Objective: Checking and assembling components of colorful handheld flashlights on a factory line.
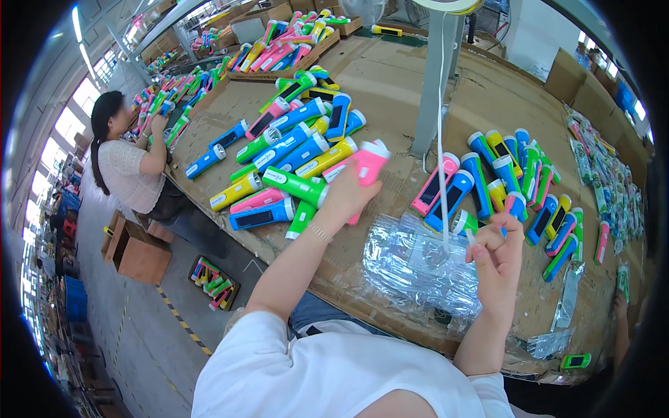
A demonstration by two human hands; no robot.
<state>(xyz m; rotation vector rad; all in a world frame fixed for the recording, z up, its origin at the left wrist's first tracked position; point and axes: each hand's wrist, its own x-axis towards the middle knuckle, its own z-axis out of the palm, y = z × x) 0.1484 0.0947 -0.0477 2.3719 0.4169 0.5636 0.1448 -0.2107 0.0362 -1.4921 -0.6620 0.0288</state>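
Gripping a pink flashlight (370,167) in the left hand (350,193) over the bench (376,76), beside the flashlight heap (284,148). Aligned lengthwise near to far, with white head away and slightly rightward. Curling the right hand (496,256) near clear bags (411,265), grip contents impossible to tell.

The head camera looks down and forward from above the near edge of the table (380,76), with a wide fisheye bend. The white shirt (334,376) fills the foreground; left hand (348,198) and right hand (498,261) are close, over the table; the floor (150,341) lies farther off, left of it.
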